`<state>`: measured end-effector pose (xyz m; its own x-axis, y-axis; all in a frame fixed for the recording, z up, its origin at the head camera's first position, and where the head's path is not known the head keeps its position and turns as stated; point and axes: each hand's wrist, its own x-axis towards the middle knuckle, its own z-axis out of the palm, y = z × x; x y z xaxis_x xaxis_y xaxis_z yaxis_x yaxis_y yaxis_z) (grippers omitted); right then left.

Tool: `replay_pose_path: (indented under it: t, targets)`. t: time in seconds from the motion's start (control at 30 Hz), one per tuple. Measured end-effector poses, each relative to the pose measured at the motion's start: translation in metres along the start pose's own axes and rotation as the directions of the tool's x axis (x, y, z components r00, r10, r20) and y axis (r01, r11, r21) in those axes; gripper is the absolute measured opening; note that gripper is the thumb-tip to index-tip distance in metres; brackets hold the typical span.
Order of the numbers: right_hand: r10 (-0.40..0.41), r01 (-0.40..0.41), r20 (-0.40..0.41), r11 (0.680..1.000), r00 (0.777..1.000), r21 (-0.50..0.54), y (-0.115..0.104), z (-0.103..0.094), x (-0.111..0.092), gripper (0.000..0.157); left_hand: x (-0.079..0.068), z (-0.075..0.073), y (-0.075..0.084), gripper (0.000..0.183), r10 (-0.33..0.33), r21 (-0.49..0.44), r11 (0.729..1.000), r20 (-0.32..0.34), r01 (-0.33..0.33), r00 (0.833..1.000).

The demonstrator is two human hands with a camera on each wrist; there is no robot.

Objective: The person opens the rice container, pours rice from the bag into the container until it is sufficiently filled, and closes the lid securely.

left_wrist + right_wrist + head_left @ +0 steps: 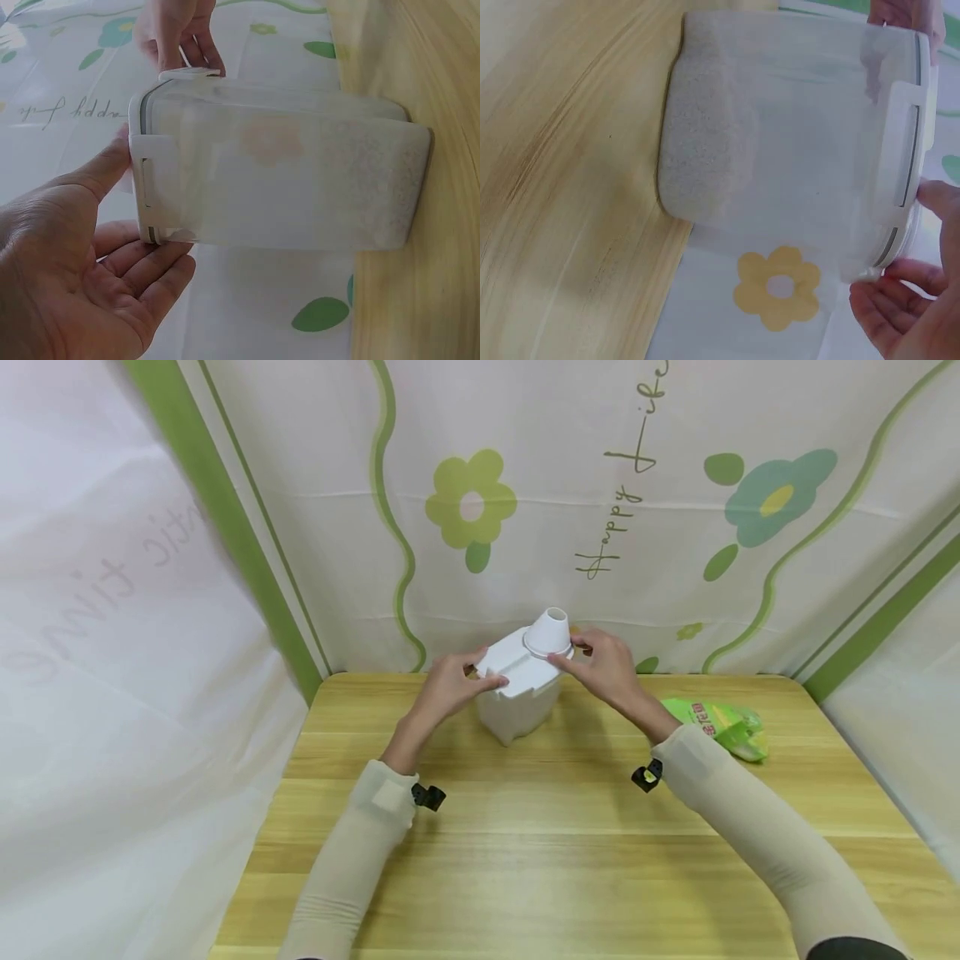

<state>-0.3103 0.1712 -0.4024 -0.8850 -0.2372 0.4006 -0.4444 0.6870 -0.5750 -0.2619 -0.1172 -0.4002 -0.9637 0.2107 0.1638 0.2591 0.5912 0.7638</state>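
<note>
A tall see-through storage container stands on the table near its back edge, with white grains that look like rice in its bottom part. On its top sits a white lid with side clips. A white cone-shaped spout rises from the lid's right end. My left hand holds the lid's left corner, thumb on top and fingers at the side below. Opposite it, my right hand grips the lid's right edge beside the spout, thumb on the near side and fingers behind.
To the right, a crumpled green plastic packet lies near the back of the wooden table. A white curtain printed with flowers hangs right behind the table and along its sides.
</note>
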Motion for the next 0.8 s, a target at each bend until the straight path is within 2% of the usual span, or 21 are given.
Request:
replay_pose_path:
  t: [0.13,0.33,0.6,0.7,0.8]
  targets:
    - [-0.033,0.03,-0.045,0.997,0.998,-0.068,-0.005,-0.002,-0.005,0.051,0.003,-0.004,-0.002,0.076,0.003,-0.01,1.0,-0.001,-0.003,1.0]
    - [-0.094,0.075,-0.103,0.982,0.99,-0.171,-0.01,-0.007,-0.017,0.051,0.008,-0.01,-0.007,0.073,-0.043,-0.036,0.998,-0.016,0.042,0.999]
    - [-0.225,0.179,-0.154,0.947,0.962,-0.268,-0.013,-0.011,-0.029,0.048,0.013,-0.014,-0.015,0.067,-0.067,-0.169,0.984,-0.044,0.059,0.997]
    - [-0.245,0.196,-0.153,0.94,0.957,-0.278,-0.013,-0.014,-0.031,0.048,0.015,-0.015,-0.017,0.065,-0.059,-0.147,0.988,-0.053,0.05,0.997]
    - [-0.229,0.191,-0.113,0.942,0.967,-0.275,-0.012,-0.019,-0.029,0.054,0.016,-0.014,-0.016,0.068,-0.035,-0.076,0.997,-0.07,0.03,0.997]
